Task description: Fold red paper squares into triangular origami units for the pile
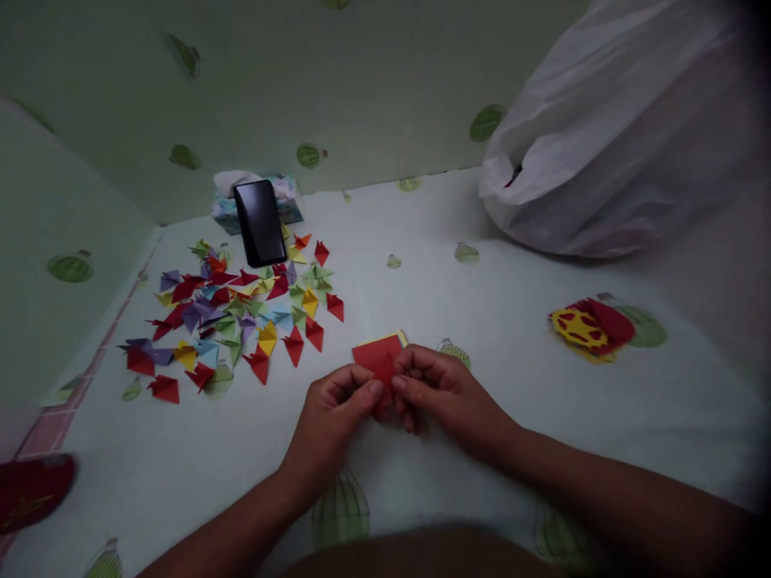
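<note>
My left hand (334,413) and my right hand (449,393) meet at the middle of the table, each with thumb and fingertips pinched. Between them is a small piece of red paper (385,376), partly hidden by the fingers, so its folds are hard to make out. Just behind it lies a stack of square paper sheets (369,351), red on top with yellow and blue edges showing. To the left, many folded paper cranes (241,309) in red, purple, green, yellow and blue are spread out.
A black phone (260,225) leans against a tissue box (292,201) at the back left. The large white plastic bag (590,160) stands at the back right. Yellow and red paper cut-outs (584,331) lie at right, and a dark red object (36,490) at the left edge.
</note>
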`<state>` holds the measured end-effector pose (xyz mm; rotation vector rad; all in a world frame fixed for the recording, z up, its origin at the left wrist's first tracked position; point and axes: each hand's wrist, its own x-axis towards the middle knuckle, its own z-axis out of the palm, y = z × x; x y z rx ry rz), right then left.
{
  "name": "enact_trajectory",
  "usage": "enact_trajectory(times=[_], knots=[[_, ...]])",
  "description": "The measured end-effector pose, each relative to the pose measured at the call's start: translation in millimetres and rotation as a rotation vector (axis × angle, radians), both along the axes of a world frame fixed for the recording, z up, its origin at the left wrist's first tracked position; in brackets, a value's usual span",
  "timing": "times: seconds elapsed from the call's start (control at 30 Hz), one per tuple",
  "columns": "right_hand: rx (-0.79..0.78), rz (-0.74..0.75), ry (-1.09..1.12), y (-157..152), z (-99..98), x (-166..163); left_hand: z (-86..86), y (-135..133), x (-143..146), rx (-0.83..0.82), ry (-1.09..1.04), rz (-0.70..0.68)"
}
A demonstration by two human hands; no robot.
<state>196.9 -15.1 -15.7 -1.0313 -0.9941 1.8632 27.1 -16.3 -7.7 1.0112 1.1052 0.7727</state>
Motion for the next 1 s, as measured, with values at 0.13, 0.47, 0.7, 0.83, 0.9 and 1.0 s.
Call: enact_trajectory(times=[0.13,0.47,0.7,0.83,0.9,1.0], knots=[[-0.014,0.001,0.048,0.9,-1.9,0.8,-3.4,0.4,-1.5,-0.01,-0.017,0.012],[0.003,0.004,0.065,2.4,-3.3,0.9,-2.7,0.7,-1.9,0.013,0.031,0.031],[0.034,-0.004,-0.077,2.3,-0.4,0.4,0.8,1.0,-2.9,0.2,0.171,0.029],[0.097,-0.018,-0.128,1.9,-2.0,-0.2,1.7,0.9,-2.0,0.244,0.234,0.035],[0.141,-0.026,-0.161,1.6,-2.2,0.1,1.5,0.4,-1.3,0.232,0.226,0.006],[0.197,-0.036,-0.237,0.8,-1.6,0.7,1.4,-0.6,-1.0,0.231,0.207,-0.041]])
